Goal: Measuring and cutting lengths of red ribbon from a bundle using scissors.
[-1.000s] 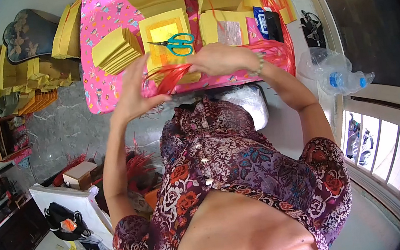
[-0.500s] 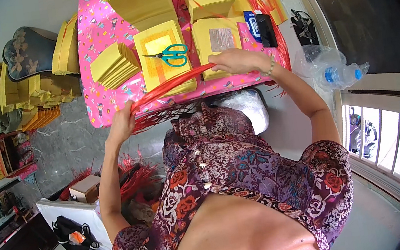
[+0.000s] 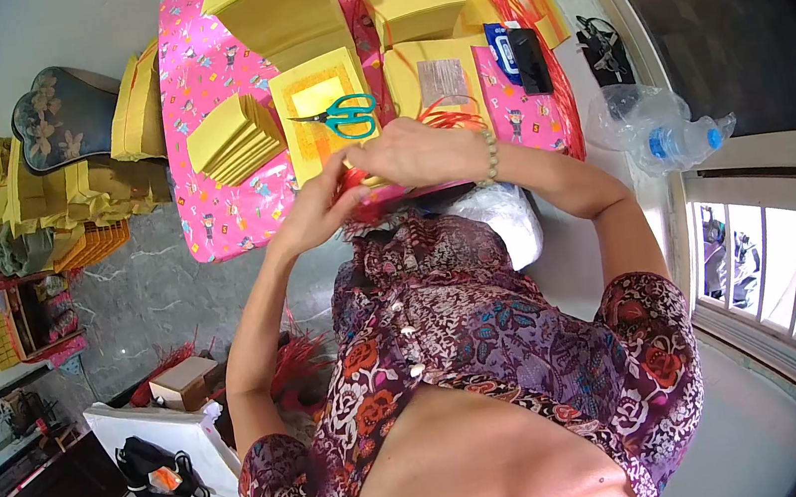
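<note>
My left hand (image 3: 314,209) and my right hand (image 3: 418,153) meet at the table's near edge, both closed on a bundle of red strands (image 3: 451,116). Loops of it show past my right hand, and a red patch shows between my fingers. Just beyond lie teal-handled scissors (image 3: 351,117) on a yellow paper stack (image 3: 300,166) with an orange and gold print. Beside it is another yellow stack (image 3: 403,77) with a silvery square. To the left, a fanned pile of folded yellow paper (image 3: 228,142) rests on the pink patterned table cover (image 3: 233,220).
Taller yellow stacks (image 3: 283,27) stand farther back. A dark phone (image 3: 529,60) and a blue packet (image 3: 502,52) lie at the right, beside long red strands (image 3: 570,115). A plastic bottle (image 3: 676,143) is near the window; a padded chair back (image 3: 64,116) stands left.
My hands have come together from wide apart. The red bundle, stretched between them before, is now gathered and looped at my fingers.
</note>
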